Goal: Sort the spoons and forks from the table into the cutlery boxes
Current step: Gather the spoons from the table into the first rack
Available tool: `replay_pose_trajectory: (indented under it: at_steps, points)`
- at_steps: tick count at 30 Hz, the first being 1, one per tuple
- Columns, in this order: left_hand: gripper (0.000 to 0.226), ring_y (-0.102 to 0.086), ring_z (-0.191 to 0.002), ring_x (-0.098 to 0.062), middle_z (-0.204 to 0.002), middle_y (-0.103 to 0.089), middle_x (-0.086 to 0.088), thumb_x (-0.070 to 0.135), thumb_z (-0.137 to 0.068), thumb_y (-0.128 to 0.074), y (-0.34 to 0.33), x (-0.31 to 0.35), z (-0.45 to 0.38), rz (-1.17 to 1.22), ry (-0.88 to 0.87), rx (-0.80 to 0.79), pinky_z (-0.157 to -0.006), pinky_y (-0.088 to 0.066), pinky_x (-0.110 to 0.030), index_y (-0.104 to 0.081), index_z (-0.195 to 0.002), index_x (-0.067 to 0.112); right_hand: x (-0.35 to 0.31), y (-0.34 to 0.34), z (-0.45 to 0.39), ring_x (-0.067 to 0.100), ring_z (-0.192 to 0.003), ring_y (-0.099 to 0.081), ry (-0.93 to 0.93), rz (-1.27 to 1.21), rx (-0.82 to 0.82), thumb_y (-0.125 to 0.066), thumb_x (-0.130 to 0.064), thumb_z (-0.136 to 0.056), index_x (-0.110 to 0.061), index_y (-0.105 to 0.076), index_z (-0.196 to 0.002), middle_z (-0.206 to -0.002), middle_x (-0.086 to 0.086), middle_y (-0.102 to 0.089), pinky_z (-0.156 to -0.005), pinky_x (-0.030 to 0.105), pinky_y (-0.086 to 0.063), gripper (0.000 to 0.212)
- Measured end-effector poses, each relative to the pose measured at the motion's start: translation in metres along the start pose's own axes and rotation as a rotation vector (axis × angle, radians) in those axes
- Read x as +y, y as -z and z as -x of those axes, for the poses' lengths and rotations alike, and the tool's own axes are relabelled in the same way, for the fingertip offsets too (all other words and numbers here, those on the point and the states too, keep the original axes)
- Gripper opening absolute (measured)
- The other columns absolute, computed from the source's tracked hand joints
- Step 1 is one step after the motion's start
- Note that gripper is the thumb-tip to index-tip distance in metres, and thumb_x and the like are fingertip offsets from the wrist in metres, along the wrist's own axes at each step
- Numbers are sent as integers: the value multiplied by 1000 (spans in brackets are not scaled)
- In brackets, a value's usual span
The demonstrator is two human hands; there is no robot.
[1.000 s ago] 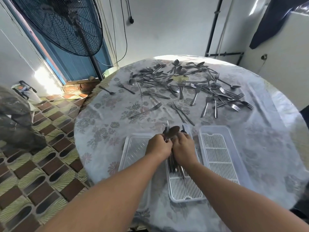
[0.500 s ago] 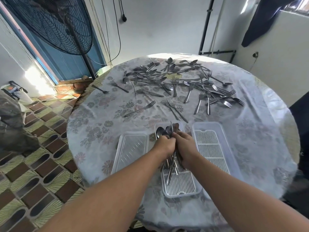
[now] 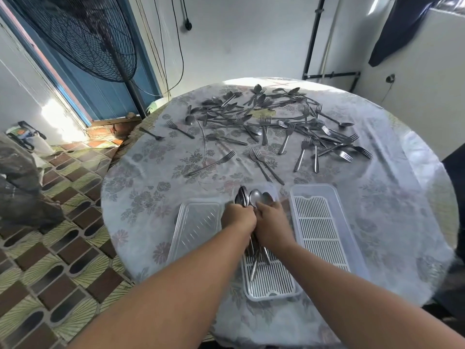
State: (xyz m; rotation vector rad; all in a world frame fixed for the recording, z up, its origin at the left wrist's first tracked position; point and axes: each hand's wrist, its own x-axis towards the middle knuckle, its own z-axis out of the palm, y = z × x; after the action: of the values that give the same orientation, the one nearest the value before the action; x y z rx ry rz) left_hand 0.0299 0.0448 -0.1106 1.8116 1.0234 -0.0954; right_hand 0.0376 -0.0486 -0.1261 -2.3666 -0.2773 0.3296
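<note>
White walls, patterned tile floor [image 3: 57,260], standing fan [image 3: 83,34], blue door [image 3: 105,96], perhaps shutter.

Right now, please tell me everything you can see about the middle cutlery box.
The middle cutlery box is a white, plastic-looking rectangular tray with a slotted grid insert. It lies flat on the flowered tablecloth, between a clear box and another white box. Both hands, left hand and right hand, hold a bundle of spoons over it, handles reaching down onto its grid. Its far end is mostly hidden.

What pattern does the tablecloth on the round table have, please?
The tablecloth has a faded grey and pinkish floral print on white, seen in the head view.
</note>
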Motion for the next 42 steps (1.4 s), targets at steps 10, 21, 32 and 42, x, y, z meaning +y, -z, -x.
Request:
replay_pose_trajectory:
  at_steps: [10, 21, 32, 42]
  points:
    - [25, -70, -74, -23, -85, -72, -6, 33, -86, -81, 11, -7, -10, -354, -111, -19, -54, -44, -28, -67, -87, 12, 6, 29, -10, 28, -112, -45, 94, 530, 249, -56, -29, -97, -21, -65, -119, -121, 7, -50, -94, 41, -42, 25]
    - [21, -67, -104, -34, -113, -67, -16, 13, -100, -54, 10, 8, -2, -615, -248, -51, -78, -50, -37, -64, -114, 1, 21, 29, -13, 32, -119, -36, 38, 745, 40, -51, -61, -92, -22, -63, -115, -130, 9, -35, -101, 47, -35, 47]
    - [28, -65, -85, -28, -89, -71, -7, 30, -100, -53, 3, 21, 0, -333, -270, 71, -71, -54, -34, -72, -87, 13, 18, 29, -14, 30, -119, -35, 33, 769, -13, -54, -73, -85, -19, -66, -112, -131, 8, -36, -103, 46, -34, 62]
    - [19, -65, -84, -27, -78, -66, 2, 33, -90, -72, 6, 4, -7, -652, -381, 90, -87, -44, -40, -60, -81, 21, 9, 39, -16, 34, -128, -36, 48, 794, -35, -57, -44, -90, -16, -66, -110, -141, 11, -38, -106, 48, -35, 35]
